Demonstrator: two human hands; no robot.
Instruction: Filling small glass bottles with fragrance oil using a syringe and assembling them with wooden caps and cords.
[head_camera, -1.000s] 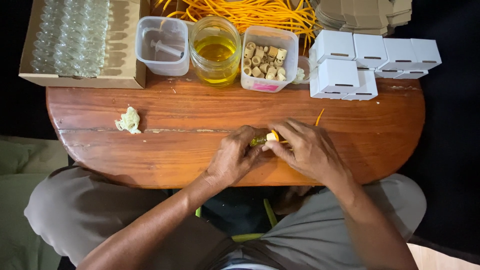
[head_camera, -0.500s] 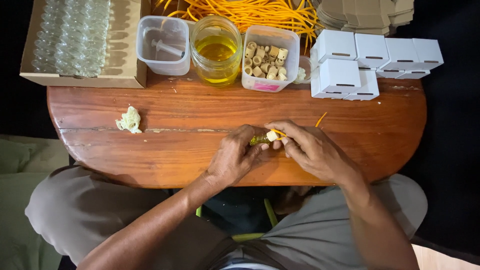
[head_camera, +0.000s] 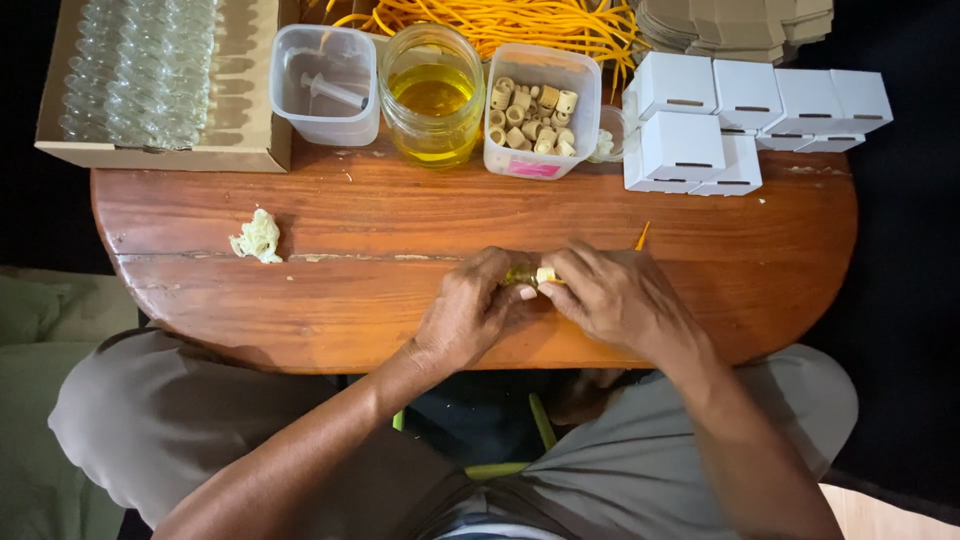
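Fingers of left hand pinch a small glass vial; right hand fingers close on its pale cork, low over tabletop. Vial prob. light, smooth, slippery, breakable: hold the body, w/ gentle pressure.

I see a wooden table; behind its oil jar sit yellow cords, left a tub and cardboard box, right white boxes.
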